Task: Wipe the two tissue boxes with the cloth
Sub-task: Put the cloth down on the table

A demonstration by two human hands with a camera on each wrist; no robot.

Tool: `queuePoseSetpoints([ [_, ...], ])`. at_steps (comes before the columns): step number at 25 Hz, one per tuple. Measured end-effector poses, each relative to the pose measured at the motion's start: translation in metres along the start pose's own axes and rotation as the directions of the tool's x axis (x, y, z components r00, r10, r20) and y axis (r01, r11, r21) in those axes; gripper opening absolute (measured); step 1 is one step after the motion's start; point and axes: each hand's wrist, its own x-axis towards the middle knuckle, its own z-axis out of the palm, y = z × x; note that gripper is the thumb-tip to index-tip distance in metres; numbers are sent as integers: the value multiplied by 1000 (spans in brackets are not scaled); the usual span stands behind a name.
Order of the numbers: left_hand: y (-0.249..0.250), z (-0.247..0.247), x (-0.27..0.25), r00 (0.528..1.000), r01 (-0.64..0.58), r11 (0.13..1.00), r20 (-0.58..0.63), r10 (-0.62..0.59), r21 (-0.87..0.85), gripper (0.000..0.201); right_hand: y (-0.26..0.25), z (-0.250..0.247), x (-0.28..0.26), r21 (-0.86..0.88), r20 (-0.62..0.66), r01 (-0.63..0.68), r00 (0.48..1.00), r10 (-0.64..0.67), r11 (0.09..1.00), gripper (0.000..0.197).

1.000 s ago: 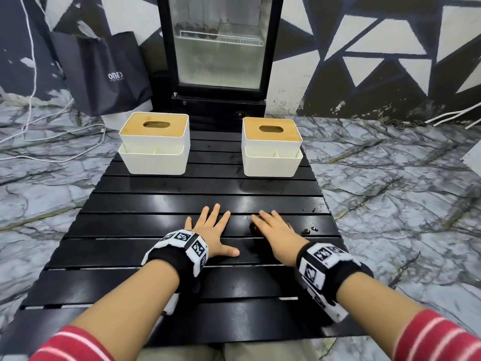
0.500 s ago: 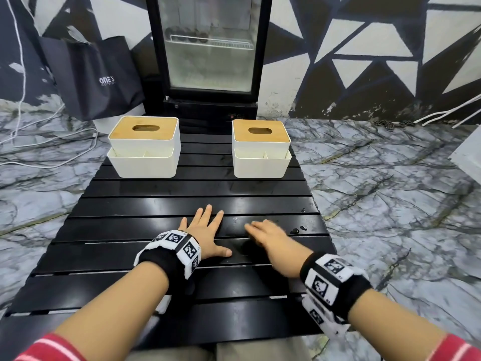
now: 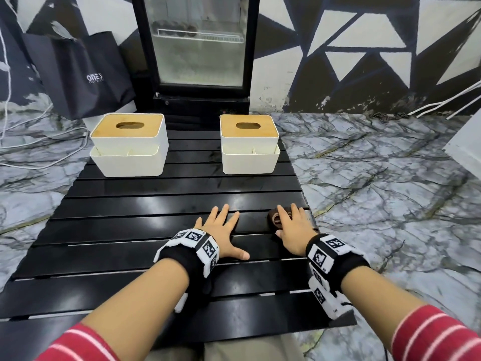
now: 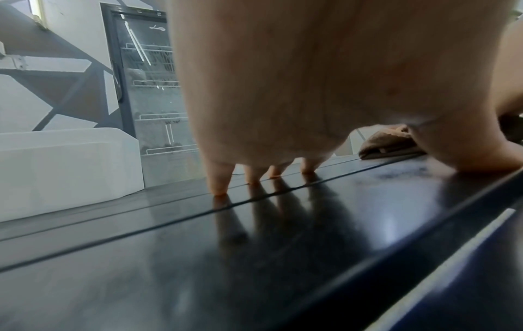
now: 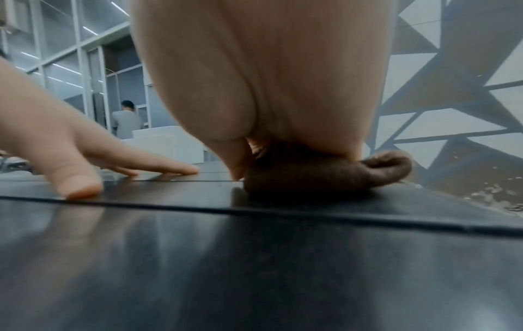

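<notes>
Two white tissue boxes with wooden lids stand at the far end of the black slatted table: the left box and the right box. My left hand lies flat on the slats with its fingers spread, holding nothing. To its right, near the table's right edge, my right hand covers a bunched brown cloth. In the right wrist view the cloth is pressed under the palm, with the thumb against its side. The left wrist view shows the cloth beyond my left thumb.
A glass-door fridge stands right behind the table, with a black bag to its left. White cables run over the marble floor on the left. A white object sits at the right. A person stands far off.
My right hand has slid right and forward onto the brown cloth, which now shows beside its fingers. The left hand has stayed flat. My head has shifted, so the boxes appear further left.
</notes>
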Motion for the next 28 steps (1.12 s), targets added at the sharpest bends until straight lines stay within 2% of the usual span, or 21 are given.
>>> queuePoseSetpoints([
  [2, 0, 1, 1, 1000, 3, 1000, -3, -3, 8, 109, -3, 7, -8, -40, -14, 92, 996, -93, 995, 64],
  [4, 1, 2, 1, 1000, 7, 1000, -3, -7, 8, 109, 1, 11, -20, -71, 27, 211, 977, -210, 975, 67],
  [6, 0, 2, 1, 1000, 5, 1000, -2, -5, 11, 109, 9, 8, -27, -104, 52, 257, 966, -253, 961, 73],
  [9, 0, 2, 2, 1000, 0, 1000, 7, 0, 18, 109, 15, -5, -11, -86, -15, 142, 990, -144, 986, 71],
  [12, 0, 3, 1, 1000, 3, 1000, 9, -4, 20, 109, -2, -15, 8, -35, -36, 25, 999, -26, 999, 67],
  [14, -1, 3, 3, 1000, 4, 1000, 9, -4, 19, 109, -20, -10, 4, -44, -16, 39, 999, -39, 998, 65],
  [16, -2, 3, 3, 1000, 1, 1000, 9, -1, 18, 109, -30, 1, -11, -102, 12, 137, 991, -137, 985, 63],
  [19, -2, 3, 2, 1000, -2, 1000, 12, 2, 21, 108, -16, 4, -25, -157, 76, 260, 965, -250, 953, 67],
  [22, -1, 3, 2, 1000, 1, 1000, 15, -1, 13, 108, -3, -5, -14, -107, 52, 189, 981, -184, 976, 73],
  [25, 0, 3, 2, 1000, 5, 1000, 20, -5, 3, 109, -20, -6, -12, -77, 11, 70, 998, -69, 995, 71],
  [28, 0, 2, 2, 1000, 3, 1000, 20, -3, 3, 109, -32, 1, -24, -104, 45, 112, 993, -108, 988, 72],
])
